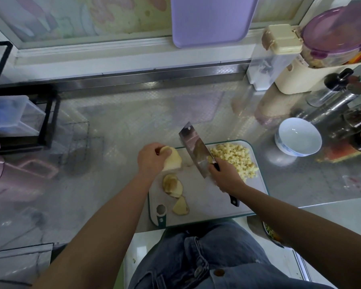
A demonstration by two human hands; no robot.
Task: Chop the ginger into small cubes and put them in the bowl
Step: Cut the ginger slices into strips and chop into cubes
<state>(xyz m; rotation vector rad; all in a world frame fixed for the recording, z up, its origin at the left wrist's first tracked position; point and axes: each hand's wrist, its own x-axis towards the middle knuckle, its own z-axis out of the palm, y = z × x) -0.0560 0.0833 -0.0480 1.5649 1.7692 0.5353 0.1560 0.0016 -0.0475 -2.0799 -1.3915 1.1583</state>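
Jeans [206, 257] fill the nearest part of my view, and just beyond them the cutting board [208, 211] lies at the counter's near edge. My left hand [150, 161] has its fingers curled over a ginger chunk [174, 160] at the board's far left corner. My right hand [223, 176] is wrapped round the cleaver [196, 149] where the handle meets the blade, which is tilted up between the chunk and the pile of ginger cubes [236, 159].

I judge the main risk to be the left fingertips: they sit near the blade's path, and the rounded chunk could roll under a cut. The pile reaches the board's right edge, so a careless sweep could push cubes onto the counter. Loose slices [172, 185] and a wedge [180, 206] wait uncut near the left edge.

The white bowl [296, 132] stands well apart to the right and looks empty. A purple-lidded tub [338, 32] at the far right holds something I cannot make out.
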